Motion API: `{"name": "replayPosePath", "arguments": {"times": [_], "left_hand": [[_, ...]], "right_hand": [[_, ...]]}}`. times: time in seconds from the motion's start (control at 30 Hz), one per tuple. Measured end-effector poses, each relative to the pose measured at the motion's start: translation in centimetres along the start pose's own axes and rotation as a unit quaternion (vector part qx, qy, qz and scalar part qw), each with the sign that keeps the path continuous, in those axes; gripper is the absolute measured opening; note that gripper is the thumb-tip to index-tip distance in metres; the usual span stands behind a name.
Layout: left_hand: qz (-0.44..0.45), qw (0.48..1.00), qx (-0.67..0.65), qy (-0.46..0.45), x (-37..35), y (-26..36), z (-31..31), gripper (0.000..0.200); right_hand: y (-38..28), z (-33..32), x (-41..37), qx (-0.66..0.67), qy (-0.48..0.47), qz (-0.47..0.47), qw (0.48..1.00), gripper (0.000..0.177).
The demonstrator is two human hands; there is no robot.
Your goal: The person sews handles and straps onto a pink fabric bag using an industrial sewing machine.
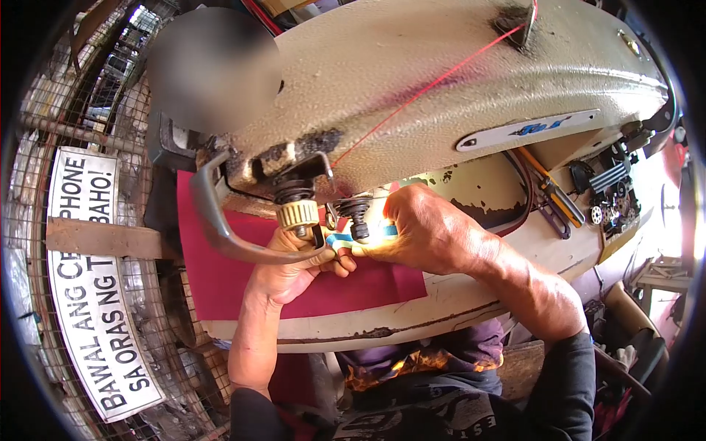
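Note:
A sewing machine [412, 81] fills the upper view, with red thread [434, 84] running down toward its needle end. Below the presser mechanism [358, 220], a short blue strip [340, 238] with a pale edge stretches between my hands. My left hand [294, 264] is closed on the strip's left end, behind the metal guard. On the other side my right hand [430, 229] pinches the strip, its fingers partly hidden by glare. Under both hands lies a dark red sheet [368, 290] on the machine table. The needle tip cannot be made out.
A curved metal guard [213, 220] arches in front of the left hand. Orange-handled tools [551, 191] and small black parts [614, 187] lie at the right of the table [471, 272]. A wire mesh wall with a white sign [95, 294] stands at left.

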State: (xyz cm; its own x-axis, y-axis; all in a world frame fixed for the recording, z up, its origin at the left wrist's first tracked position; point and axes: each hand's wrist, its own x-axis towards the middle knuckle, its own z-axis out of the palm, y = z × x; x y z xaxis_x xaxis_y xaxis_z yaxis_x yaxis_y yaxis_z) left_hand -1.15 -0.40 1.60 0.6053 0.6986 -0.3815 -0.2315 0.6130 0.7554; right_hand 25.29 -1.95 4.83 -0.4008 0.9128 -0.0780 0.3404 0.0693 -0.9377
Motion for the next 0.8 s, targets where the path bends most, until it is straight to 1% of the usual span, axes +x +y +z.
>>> {"name": "replayPosePath", "arguments": {"times": [0.03,0.07,0.1,0.13,0.3,0.33,0.43,0.53,0.6,0.7,0.73,0.8], "left_hand": [[-0.004,1.0,0.001,-0.001,-0.1,0.0,0.0,0.043],[-0.007,1.0,0.002,-0.003,-0.1,0.0,0.0,0.042],[-0.003,1.0,0.024,-0.02,-0.1,-0.1,-0.5,0.034],[-0.006,0.999,0.024,-0.026,0.0,0.0,-0.5,0.032],[-0.02,0.999,0.006,-0.047,0.0,0.2,-0.4,0.026],[-0.019,0.999,0.011,-0.05,0.0,0.2,-0.5,0.026],[-0.014,0.998,0.018,-0.06,-0.1,0.1,-0.9,0.028],[-0.004,0.997,-0.003,-0.072,-0.2,0.0,-1.1,0.031],[0.002,0.996,-0.033,-0.079,-0.2,-0.1,-0.7,0.035],[-0.013,0.995,-0.054,-0.08,-0.1,-0.1,-1.1,0.039],[-0.006,0.996,-0.041,-0.082,0.0,-0.1,-1.1,0.041],[0.008,0.996,-0.013,-0.086,0.0,-0.1,-1.0,0.044]], "right_hand": [[0.0,0.0,0.0,0.012,0.002,-0.01,1.0,0.031],[0.3,0.1,0.0,0.014,0.003,-0.025,1.0,0.035],[0.7,0.2,0.0,0.016,0.004,-0.039,0.999,0.039],[0.9,0.3,0.1,0.018,0.004,-0.053,0.998,0.044],[0.7,0.1,0.2,0.054,-0.036,-0.015,0.998,0.04],[0.7,0.1,0.3,0.06,-0.043,-0.004,0.997,0.039],[1.4,0.6,0.3,0.055,-0.011,-0.033,0.998,0.034],[1.0,0.2,0.2,0.051,-0.033,0.006,0.998,0.031],[1.2,0.2,0.3,0.055,-0.034,0.0,0.998,0.029],[0.8,-0.3,0.2,0.083,-0.041,0.0,0.996,0.027],[0.7,-0.4,0.2,0.096,-0.044,0.002,0.994,0.026],[1.5,0.0,0.4,0.061,-0.032,-0.008,0.998,0.025]]}}
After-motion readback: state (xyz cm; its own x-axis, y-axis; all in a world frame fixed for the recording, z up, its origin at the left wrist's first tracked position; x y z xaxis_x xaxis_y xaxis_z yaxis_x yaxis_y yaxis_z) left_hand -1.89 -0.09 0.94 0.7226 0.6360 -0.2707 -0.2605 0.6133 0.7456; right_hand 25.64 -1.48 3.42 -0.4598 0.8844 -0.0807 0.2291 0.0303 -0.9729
